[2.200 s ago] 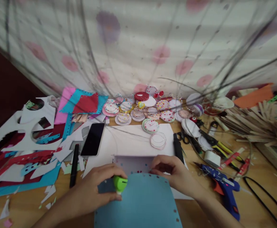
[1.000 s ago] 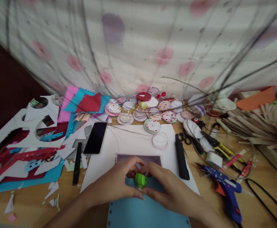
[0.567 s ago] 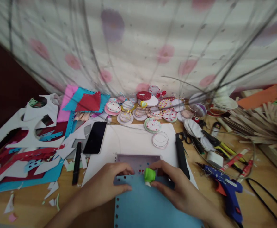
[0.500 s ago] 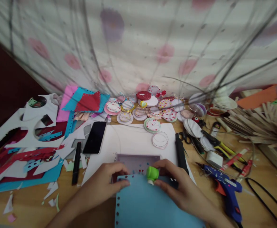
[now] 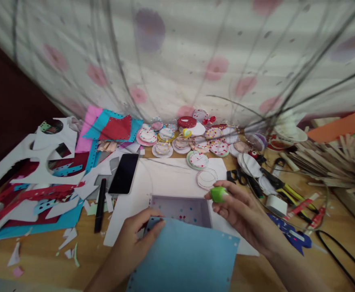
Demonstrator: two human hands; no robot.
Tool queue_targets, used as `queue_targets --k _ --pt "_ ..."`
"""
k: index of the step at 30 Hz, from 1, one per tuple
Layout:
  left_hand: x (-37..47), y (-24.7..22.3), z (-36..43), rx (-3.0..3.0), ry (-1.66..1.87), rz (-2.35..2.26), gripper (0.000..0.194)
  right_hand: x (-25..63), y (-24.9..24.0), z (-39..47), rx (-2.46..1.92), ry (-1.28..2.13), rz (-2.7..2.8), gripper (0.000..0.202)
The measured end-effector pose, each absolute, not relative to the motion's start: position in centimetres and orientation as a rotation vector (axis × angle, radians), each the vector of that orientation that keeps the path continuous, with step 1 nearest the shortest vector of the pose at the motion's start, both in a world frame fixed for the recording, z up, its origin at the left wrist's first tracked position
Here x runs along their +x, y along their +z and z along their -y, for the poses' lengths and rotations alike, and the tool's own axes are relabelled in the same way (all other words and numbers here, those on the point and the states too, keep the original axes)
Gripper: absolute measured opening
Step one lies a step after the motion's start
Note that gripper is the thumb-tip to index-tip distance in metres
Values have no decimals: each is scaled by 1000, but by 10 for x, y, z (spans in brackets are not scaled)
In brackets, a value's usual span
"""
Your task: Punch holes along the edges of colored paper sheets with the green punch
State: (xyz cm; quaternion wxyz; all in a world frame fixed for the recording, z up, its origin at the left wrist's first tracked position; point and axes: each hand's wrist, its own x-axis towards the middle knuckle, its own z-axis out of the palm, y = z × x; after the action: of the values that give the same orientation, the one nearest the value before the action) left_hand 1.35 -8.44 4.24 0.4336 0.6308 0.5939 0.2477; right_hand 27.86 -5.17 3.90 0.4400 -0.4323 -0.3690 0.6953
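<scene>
My left hand pinches a sheet of blue paper at its upper left corner, thumb on top. Small punched holes run along the sheet's edges. In the fingers of my right hand is a small green craft punch, held up and clear of the sheet, over white paper. Behind the blue sheet's top edge lies a shallow lilac tray with several tiny red and blue punched bits in it; its near part is hidden by the sheet.
A phone and a black cutter-like stick lie left, beside heaped paper scraps. Layered paper discs line the back. On the right are scissors, yellow-black pliers, a blue glue gun and paper strips.
My right hand has lifted the craft punch off the blue paper's top edge, moving up and to the right. The sheet's right corner now shows, and the sheet has tilted slightly.
</scene>
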Motion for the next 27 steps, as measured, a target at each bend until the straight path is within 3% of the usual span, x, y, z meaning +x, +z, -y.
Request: queue_targets --k 4,8,17,27 --pt "20 42 91 1454 652 -1487 23 261 48 47 -1038 1831 1153 41" --pt "25 43 97 1420 659 -1513 31 247 63 44 -1042 1859 1501 32" --pt "26 48 98 1577 706 -1565 22 238 73 45 -1094 1227 2226 29" --pt "27 39 97 1631 749 -1577 18 231 65 40 -1168 1457 2272 34"
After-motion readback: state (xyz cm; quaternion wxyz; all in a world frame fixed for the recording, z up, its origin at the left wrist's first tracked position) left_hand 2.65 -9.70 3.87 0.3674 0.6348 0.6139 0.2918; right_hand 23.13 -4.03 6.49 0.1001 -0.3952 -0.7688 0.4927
